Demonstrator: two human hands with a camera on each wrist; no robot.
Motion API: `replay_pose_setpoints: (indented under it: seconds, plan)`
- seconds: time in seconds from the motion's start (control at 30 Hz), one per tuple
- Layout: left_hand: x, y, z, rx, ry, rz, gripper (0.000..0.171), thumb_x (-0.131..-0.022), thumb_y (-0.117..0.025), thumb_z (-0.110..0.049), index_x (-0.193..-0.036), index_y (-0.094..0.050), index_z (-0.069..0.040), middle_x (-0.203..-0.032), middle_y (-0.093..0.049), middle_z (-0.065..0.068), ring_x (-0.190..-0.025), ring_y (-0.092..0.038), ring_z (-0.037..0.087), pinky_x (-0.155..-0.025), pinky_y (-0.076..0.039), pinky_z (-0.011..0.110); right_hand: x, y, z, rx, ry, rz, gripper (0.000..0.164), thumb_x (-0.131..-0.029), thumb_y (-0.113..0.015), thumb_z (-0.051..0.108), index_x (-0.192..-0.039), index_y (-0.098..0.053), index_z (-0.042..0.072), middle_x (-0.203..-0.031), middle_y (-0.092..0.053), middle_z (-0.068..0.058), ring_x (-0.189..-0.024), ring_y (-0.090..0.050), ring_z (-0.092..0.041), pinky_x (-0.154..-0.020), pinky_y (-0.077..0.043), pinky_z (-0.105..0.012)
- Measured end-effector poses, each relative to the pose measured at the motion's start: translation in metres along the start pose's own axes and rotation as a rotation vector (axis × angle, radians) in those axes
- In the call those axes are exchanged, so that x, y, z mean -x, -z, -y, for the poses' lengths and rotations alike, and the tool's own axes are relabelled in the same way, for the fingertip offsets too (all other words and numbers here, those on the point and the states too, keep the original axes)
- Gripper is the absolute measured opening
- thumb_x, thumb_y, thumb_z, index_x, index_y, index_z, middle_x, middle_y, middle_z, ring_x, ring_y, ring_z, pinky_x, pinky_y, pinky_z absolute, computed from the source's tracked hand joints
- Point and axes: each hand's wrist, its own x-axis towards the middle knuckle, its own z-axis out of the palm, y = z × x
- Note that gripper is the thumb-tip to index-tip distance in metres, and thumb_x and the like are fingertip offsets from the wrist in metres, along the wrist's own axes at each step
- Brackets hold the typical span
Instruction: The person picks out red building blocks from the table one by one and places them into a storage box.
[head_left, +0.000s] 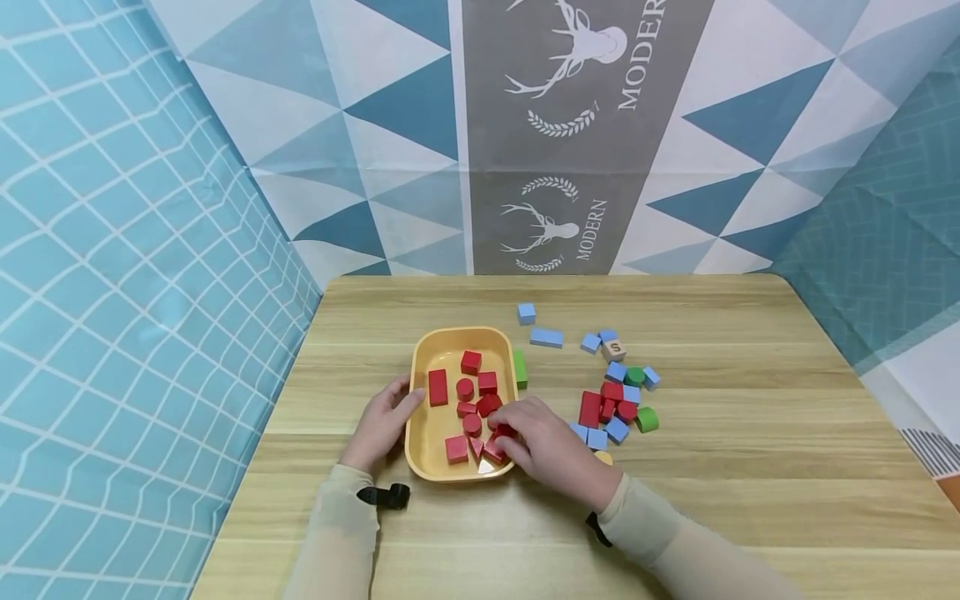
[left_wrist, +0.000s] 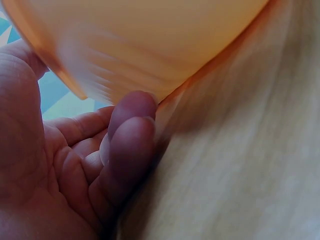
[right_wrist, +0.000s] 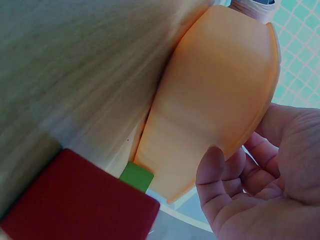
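Note:
A yellow-orange plastic tray (head_left: 422, 354) stands on the table, with several red wooden blocks lying in it: cubes, cylinders, a triangle (head_left: 476, 448) and a flat rectangular block (head_left: 437, 387). My left hand (head_left: 384, 423) holds the tray's left side, thumb on the rim and fingers against the outer wall, as the left wrist view also shows. Over the tray's right rim reaches my right hand (head_left: 551, 446). Its thumb and fingers come together around a red block (head_left: 505, 431) just above the others. The rim hides those fingertips in the right wrist view.
A green block (head_left: 521, 369) stands against the tray's right side. Right of it lies a loose cluster of red blocks (head_left: 590, 409), blue blocks (head_left: 597, 439), green pieces (head_left: 647, 419) and a lettered wooden cube (head_left: 613, 350). Farther back are a long blue block (head_left: 547, 337) and a blue cube (head_left: 527, 313).

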Motion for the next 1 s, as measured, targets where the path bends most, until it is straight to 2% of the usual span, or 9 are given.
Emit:
replay_pose_setpoints:
  seconds: [0.53,0.8,1.0]
  plan:
    - [-0.0002,-0.0003,0.0042,-0.02,0.007,-0.004,0.063,-0.096,-0.062,-0.045,-0.146,-0.044,-0.01,-0.141,-0.049,0.008,-0.112,-0.056,0.017,-0.095,-0.051,0.043,0.003,-0.0069,-0.0044,-0.034,0.027,-0.049,0.026,-0.091,-0.073,0.018,-0.115,-0.068,0.011,-0.114,-0.063,0.003,-0.107,-0.049,-0.008,-0.089,-0.055,-0.036]
    - [-0.0058,-0.0016,0.0016,0.007,-0.037,0.001,0.057,-0.098,-0.061,-0.039,-0.144,-0.046,-0.009,-0.137,-0.053,0.009,-0.109,-0.059,0.019,-0.092,-0.053,0.043,-0.0011,-0.0032,-0.0094,-0.019,0.035,-0.061,0.026,-0.09,-0.073,0.019,-0.115,-0.068,0.012,-0.115,-0.064,0.003,-0.109,-0.048,-0.006,-0.091,-0.054,-0.034]
    - [-0.0058,-0.0008,0.0019,-0.017,-0.044,0.005,0.058,-0.098,-0.061,-0.039,-0.144,-0.046,-0.007,-0.139,-0.051,0.012,-0.111,-0.058,0.021,-0.093,-0.052,0.043,-0.0009,-0.0031,-0.01,-0.015,0.052,-0.061,0.025,-0.091,-0.072,0.02,-0.115,-0.069,0.011,-0.116,-0.063,0.003,-0.11,-0.048,-0.008,-0.092,-0.053,-0.035]
